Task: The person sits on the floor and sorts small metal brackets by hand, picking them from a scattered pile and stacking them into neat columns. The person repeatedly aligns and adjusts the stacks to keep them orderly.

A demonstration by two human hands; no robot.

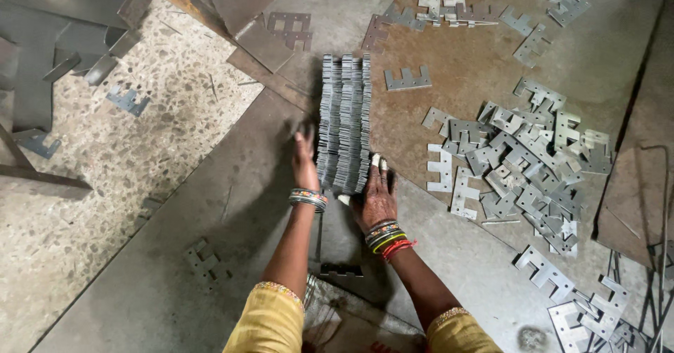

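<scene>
A long row of thin grey metal plates [344,118] stands on edge on a rusty steel sheet [477,65], running away from me. My left hand [304,158] presses flat against the row's left side near its close end. My right hand [375,191] cups the close end and right side of the row, fingers with taped tips against the plates. Both wrists wear bangles.
A heap of loose notched metal plates [523,163] lies to the right, more at the top [449,2] and bottom right [583,311]. Large sheet-metal offcuts [56,37] lie on the speckled floor at upper left. One dark plate [340,271] lies near my lap.
</scene>
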